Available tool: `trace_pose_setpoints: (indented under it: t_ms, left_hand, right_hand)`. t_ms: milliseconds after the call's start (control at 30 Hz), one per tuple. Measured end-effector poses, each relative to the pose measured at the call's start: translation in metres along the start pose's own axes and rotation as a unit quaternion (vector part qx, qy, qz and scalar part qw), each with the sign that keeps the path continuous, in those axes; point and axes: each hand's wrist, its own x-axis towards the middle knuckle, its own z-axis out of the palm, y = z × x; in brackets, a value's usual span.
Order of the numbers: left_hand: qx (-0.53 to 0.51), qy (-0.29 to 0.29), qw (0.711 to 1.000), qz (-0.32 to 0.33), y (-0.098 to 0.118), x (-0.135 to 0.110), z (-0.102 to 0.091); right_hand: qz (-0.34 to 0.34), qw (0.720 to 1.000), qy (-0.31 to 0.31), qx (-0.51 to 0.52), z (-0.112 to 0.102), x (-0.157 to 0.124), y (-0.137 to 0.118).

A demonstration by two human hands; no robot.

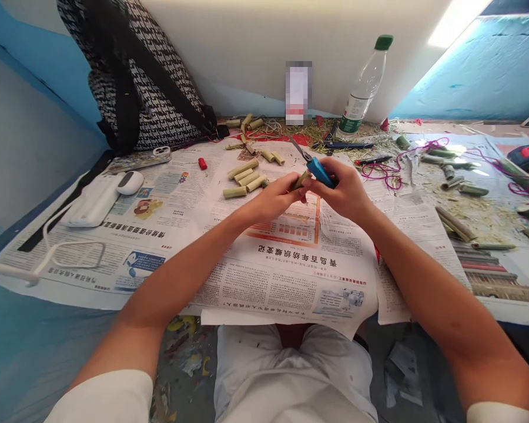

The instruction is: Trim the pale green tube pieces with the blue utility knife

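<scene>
Above newspaper (286,258): left hand (273,200) pinching stem piece (300,180), right hand (346,191) clenched round blue cutter (321,171), blade touching piece; cut pieces (245,176) just left.

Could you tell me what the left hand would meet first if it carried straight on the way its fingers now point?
The left hand points right, pinching a short green stalk piece; just beyond it lies the right hand holding the blue-handled cutter, probably met first.

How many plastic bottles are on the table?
1. The clear bottle with a green cap stands at the far edge of the table, leaning against the white wall, beyond the right hand that holds the blue-handled tool. Clutter could hide others.
</scene>
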Motion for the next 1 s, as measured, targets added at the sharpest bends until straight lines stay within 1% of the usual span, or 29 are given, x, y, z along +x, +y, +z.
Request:
trace_pose_setpoints:
  t_ms: [100, 200, 267, 367, 467, 567, 633, 733, 800, 867, 1000]
  left_hand:
    - [-0.003, 0.042, 0.999, 0.003, 0.002, 0.000, 0.000]
    - [-0.022, 0.078, 0.997, -0.001, 0.002, 0.000, 0.001]
    - [-0.032, 0.101, 0.994, -0.004, 0.002, 0.001, 0.001]
    - [-0.041, 0.130, 0.991, 0.008, 0.001, 0.002, 0.001]
    - [-0.054, 0.152, 0.987, 0.001, 0.000, 0.003, 0.001]
    - [-0.052, 0.165, 0.985, -0.014, 0.000, 0.004, 0.000]
    - [-0.043, 0.162, 0.986, -0.012, 0.000, 0.003, -0.001]
    - [-0.040, 0.143, 0.989, -0.013, -0.001, 0.003, -0.002]
    - [-0.044, 0.131, 0.990, -0.025, -0.003, 0.004, -0.003]
    - [-0.047, 0.112, 0.992, -0.035, -0.003, 0.003, -0.004]
    - [-0.043, 0.054, 0.997, -0.028, 0.001, -0.001, -0.005]
  right_hand:
    - [-0.014, 0.999, 0.022, -0.039, -0.001, 0.000, 0.005]
    - [-0.016, 0.997, 0.017, -0.073, 0.000, 0.001, 0.010]
    - [-0.020, 0.997, 0.006, -0.068, 0.003, 0.000, 0.010]
    - [-0.020, 1.000, -0.003, -0.022, 0.006, -0.002, 0.006]
    - [0.027, 0.997, -0.033, 0.062, 0.007, -0.005, -0.001]
    - [0.079, 0.984, -0.091, 0.130, 0.004, -0.006, -0.004]
    - [0.105, 0.978, -0.119, 0.138, 0.002, -0.005, -0.004]
    - [0.121, 0.976, -0.127, 0.127, 0.000, -0.005, -0.005]
    - [0.113, 0.977, -0.129, 0.124, -0.001, -0.005, -0.007]
    - [0.100, 0.976, -0.146, 0.123, -0.002, -0.006, -0.009]
    - [0.081, 0.973, -0.181, 0.121, -0.002, -0.008, -0.010]
